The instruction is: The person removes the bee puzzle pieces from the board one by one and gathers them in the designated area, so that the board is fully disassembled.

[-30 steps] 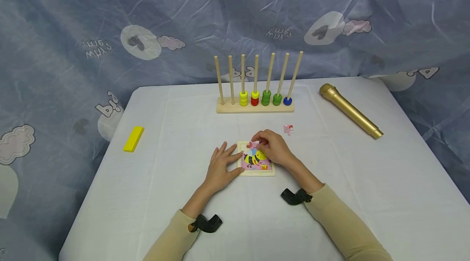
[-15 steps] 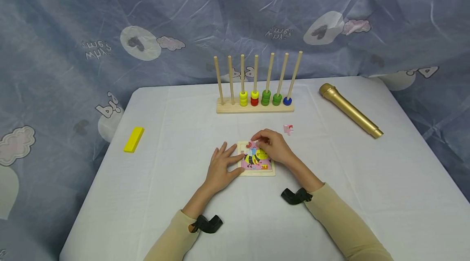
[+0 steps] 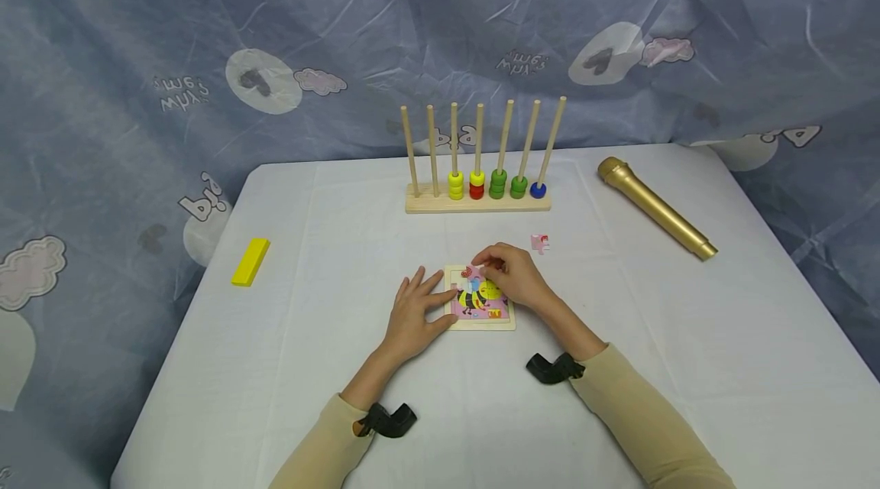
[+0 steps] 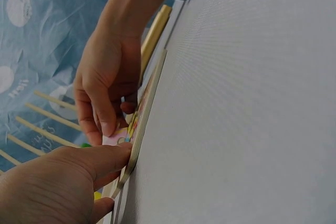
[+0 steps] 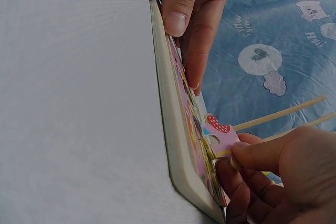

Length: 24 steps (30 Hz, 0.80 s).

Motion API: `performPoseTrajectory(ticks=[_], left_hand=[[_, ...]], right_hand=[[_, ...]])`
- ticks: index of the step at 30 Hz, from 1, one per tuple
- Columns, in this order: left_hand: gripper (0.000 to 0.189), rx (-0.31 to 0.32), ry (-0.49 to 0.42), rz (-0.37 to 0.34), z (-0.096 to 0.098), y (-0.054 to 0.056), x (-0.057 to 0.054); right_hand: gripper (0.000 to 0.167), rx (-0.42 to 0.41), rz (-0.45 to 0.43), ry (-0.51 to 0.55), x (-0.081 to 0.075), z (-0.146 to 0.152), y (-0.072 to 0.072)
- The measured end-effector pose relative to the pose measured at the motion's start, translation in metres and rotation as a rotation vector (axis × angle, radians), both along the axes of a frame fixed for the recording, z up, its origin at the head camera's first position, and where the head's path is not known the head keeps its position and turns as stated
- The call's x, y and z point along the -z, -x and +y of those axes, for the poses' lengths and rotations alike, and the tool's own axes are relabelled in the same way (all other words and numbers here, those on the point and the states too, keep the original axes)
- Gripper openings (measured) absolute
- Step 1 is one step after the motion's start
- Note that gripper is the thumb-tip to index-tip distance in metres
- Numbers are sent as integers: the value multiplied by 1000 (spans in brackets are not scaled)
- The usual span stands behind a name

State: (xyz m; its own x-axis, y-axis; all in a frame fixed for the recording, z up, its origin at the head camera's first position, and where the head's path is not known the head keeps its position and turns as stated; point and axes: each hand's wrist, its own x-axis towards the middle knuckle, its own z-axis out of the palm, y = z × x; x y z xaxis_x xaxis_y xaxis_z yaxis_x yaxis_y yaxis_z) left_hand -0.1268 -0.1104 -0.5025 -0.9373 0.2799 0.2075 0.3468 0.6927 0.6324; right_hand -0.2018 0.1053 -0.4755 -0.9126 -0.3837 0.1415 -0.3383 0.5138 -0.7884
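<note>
A small wooden jigsaw puzzle board (image 3: 480, 325) with a bee picture lies on the white table. My left hand (image 3: 411, 317) rests on its left side, fingers spread, with the thumb and index finger touching the frame. My right hand (image 3: 517, 280) pinches a pink puzzle piece (image 5: 223, 137) with a red spotted patch between thumb and fingers. In the right wrist view this piece is tilted up at the board's upper part; whether its lower edge touches the pieces beneath cannot be told. Another pink puzzle piece (image 3: 539, 243) lies loose beyond the right hand.
Behind the board stands a wooden peg rack (image 3: 477, 203) with upright rods and coloured beads. A gold microphone (image 3: 656, 208) lies at the right, and a yellow block (image 3: 250, 261) at the left. A blue-grey printed cloth (image 3: 385, 30) hangs behind the table.
</note>
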Motion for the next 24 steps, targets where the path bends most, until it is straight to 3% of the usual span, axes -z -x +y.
performPoseTrajectory(ticks=[7,12,18,24], left_hand=[[42,4,-8,3,0,0,0],[42,5,-10,4,1,0,-1],[43,6,-18,-4,1,-1,-1],[44,9,-34,6,0,-2,-1]], right_hand=[[13,-15,-17,9,0,0,0],[14,4,-59,46,-8,5,1],[19,98,-114,139,-28,35,14],[24,223,-117,148,-43,81,31]])
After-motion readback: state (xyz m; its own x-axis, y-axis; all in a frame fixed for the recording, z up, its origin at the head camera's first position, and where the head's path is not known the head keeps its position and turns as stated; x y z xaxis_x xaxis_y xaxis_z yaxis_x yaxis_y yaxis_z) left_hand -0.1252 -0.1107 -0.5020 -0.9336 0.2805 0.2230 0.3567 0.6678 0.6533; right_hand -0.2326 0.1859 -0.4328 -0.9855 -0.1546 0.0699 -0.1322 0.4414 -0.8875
